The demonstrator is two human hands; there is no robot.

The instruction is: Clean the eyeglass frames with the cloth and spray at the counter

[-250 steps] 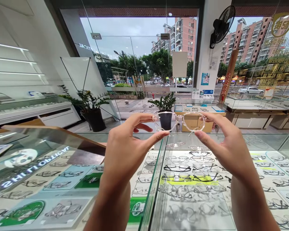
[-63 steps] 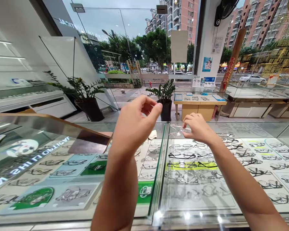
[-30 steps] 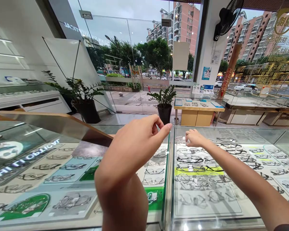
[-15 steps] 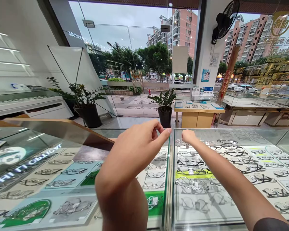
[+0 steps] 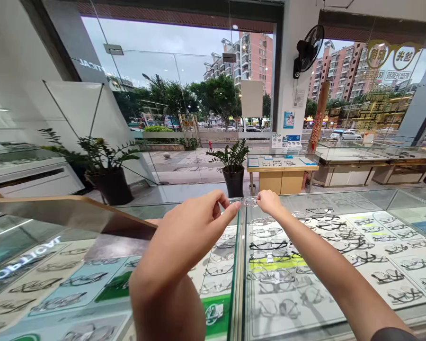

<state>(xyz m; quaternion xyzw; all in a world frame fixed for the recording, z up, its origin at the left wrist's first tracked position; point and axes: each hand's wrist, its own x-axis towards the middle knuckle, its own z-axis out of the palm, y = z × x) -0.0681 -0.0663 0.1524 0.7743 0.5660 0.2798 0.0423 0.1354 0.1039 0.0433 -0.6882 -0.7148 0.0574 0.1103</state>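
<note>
A small pair of thin-framed clear eyeglasses [image 5: 250,201] spans the gap between my two hands, over the far edge of the glass counter [image 5: 238,265]. My right hand [image 5: 269,202] is closed in a pinch at the right end of the frame. At its left end is the thumb tip of my left hand [image 5: 199,222]. That hand is bent at the wrist with curled fingers, and its fingertips are partly hidden behind the thumb. Beneath my right forearm, rows of eyeglasses [image 5: 269,245] lie inside the display case.
A wooden-edged panel [image 5: 102,215] rises at the left over more displayed frames. Beyond the counter stand a potted plant [image 5: 233,182], a larger potted plant [image 5: 110,184] and a low display table [image 5: 282,180]. A black fan [image 5: 307,52] hangs on the pillar.
The view has turned a little right and tilted up. The clear eyeglasses now show between my hands. Both hands keep much the same pose.
</note>
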